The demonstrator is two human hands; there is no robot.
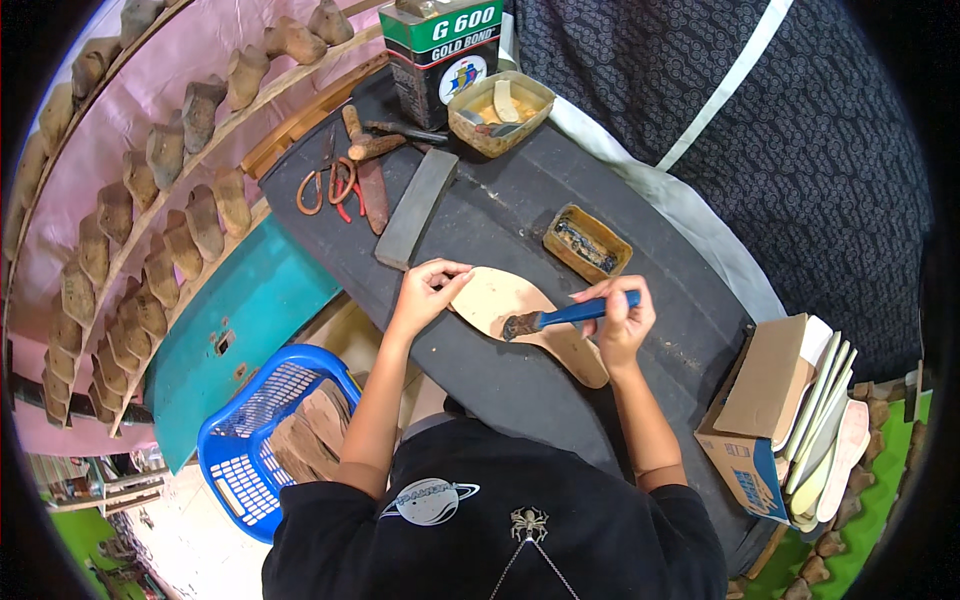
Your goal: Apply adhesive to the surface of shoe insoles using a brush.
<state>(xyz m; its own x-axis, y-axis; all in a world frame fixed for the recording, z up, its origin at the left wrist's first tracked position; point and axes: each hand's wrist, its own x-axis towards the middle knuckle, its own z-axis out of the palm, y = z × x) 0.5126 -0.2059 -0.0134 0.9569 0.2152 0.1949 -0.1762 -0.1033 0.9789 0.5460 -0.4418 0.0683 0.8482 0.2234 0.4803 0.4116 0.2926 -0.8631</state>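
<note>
A pale tan shoe sole (502,292) lies on the dark worktable, its wide end toward the left and its narrow end toward the right. My left hand (427,296) pinches the sole's wide end at the rim, thumb and fingers closed on it. In my right hand (624,322) is a blue-handled brush (572,314), gripped with the fingers wrapped round the handle. Its dark, stained bristles rest on or just over the sole's upper face; exact contact cannot be made out. Just beyond the right hand sits a small rectangular tub (588,242) with dark residue inside.
Left of the sole lie a grey block (417,208), a hammer (366,137) and scissors (327,187). A metal can (415,85) and a yellowish tub (490,141) stand behind. At right is a cardboard box (755,385) of soles; a blue basket (232,440) stands lower left.
</note>
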